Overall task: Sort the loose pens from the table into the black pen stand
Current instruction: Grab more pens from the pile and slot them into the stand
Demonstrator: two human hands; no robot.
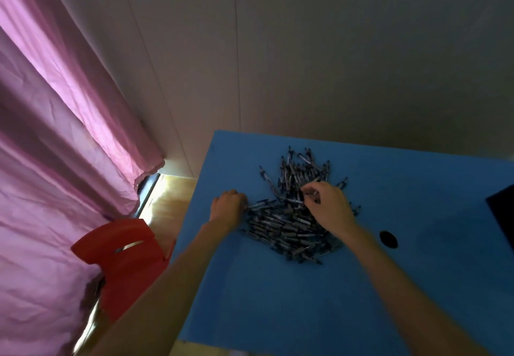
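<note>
Reaching forward from the lower edge of the view, both bare forearms stretch across the blue table (278, 300) toward a heap of dark pens (292, 225) lying near its middle. The right hand (329, 207) hovers over the top of the heap, wrist bent slightly down, its fingers curled inward with thumb and fingertips brought together on one pen (311, 193) at the pile's upper part; the pinch looks closed on that pen, though the blur makes the exact contact hard to read. The left hand (228, 205) sits at the heap's left edge, knuckles up, its fingers curled under into a loose fist. Pen ends lie right against those fingers, but I cannot tell whether they grip any of them.

The pens are scattered in many directions, some fanning toward the far wall (333, 50). A small dark round spot (388, 239) sits on the table to the right of the heap, apart from it. At the right border a dark object (503, 214) is cut off by the frame. Left of the table stand a red plastic chair (125, 258) and a pink curtain (55, 133).
</note>
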